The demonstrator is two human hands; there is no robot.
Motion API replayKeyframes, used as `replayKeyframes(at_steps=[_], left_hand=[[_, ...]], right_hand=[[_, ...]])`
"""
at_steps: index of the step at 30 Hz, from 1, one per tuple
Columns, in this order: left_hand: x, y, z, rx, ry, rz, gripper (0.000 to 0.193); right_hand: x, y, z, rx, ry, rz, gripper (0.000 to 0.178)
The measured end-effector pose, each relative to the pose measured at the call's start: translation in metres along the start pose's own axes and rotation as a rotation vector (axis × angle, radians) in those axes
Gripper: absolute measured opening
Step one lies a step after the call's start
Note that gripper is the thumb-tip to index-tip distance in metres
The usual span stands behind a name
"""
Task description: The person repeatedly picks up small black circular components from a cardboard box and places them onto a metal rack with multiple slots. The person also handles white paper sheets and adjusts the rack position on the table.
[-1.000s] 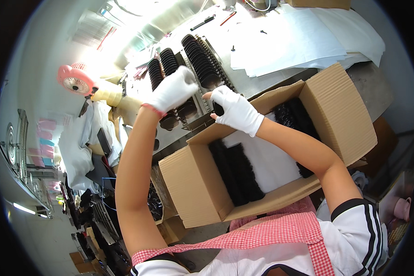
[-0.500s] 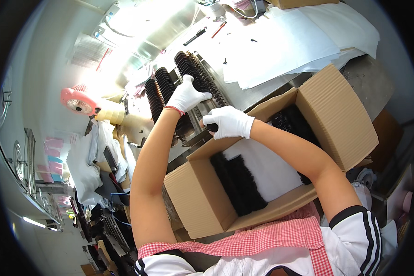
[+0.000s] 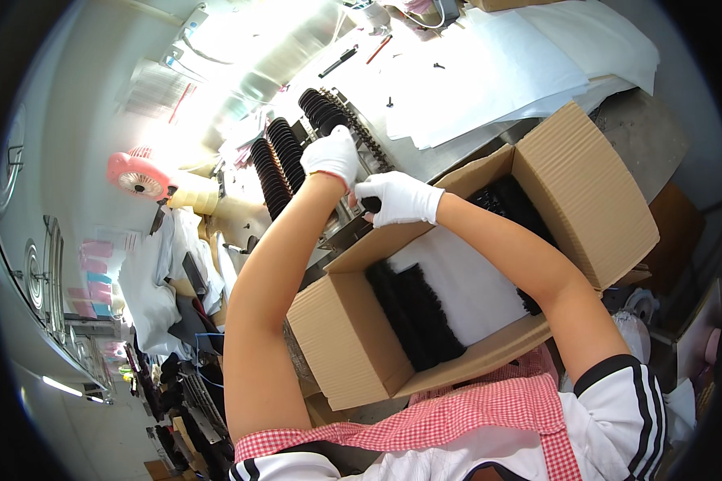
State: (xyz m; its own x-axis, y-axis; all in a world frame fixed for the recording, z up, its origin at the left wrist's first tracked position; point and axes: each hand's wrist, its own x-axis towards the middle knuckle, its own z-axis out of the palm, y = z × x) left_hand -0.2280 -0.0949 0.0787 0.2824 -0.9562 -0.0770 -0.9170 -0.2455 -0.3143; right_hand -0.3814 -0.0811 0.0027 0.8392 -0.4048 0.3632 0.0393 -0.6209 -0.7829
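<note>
Metal racks on the bench hold rows of thin black rounded pieces [image 3: 277,172] standing on edge. Over the right-hand row is my left hand [image 3: 333,156], white-gloved, its fingers curled down; whatever they grip is hidden. Close beside it my right hand [image 3: 401,199], in a white glove that leaves some fingertips bare, pinches dark rounded pieces [image 3: 370,204] like those in the rows. Below my right forearm stands an open cardboard box [image 3: 361,329]. Inside lie black ragged-edged bundles [image 3: 417,317] and a white sheet [image 3: 469,280].
White paper sheets [image 3: 489,72] cover the far right of the bench. A black pen [image 3: 338,61] and a red pen [image 3: 379,49] lie behind the racks. To the left are a pink fan [image 3: 140,174] and a yellow roll [image 3: 196,195]. The box's raised flap [image 3: 586,184] stands at right.
My left hand has turned and curled its fingers, moving right toward my right hand. The right hand has risen slightly, still holding the dark pieces.
</note>
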Motion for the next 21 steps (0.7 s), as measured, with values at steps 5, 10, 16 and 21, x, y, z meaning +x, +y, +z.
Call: replayKeyframes(at_steps=[5, 10, 16, 21], left_hand=[[-0.04, -0.034, -0.025, -0.272, -0.014, 0.055, 0.032], [-0.083, -0.033, -0.029, -0.889, -0.157, 0.073, 0.033], [-0.089, -0.043, -0.064, -0.547, -0.552, 0.281, 0.054], [-0.015, -0.083, -0.072, -0.801, -0.717, 0.176, 0.041]], right_hand=[[0.001, -0.01, 0.011, 0.246, 0.367, 0.162, 0.054], [0.02, -0.04, 0.035, 0.015, 0.557, -0.001, 0.113], [0.023, -0.029, 0.021, 0.023, 0.513, 0.143, 0.087], [0.024, -0.015, 0.011, 0.243, 0.416, 0.224, 0.075]])
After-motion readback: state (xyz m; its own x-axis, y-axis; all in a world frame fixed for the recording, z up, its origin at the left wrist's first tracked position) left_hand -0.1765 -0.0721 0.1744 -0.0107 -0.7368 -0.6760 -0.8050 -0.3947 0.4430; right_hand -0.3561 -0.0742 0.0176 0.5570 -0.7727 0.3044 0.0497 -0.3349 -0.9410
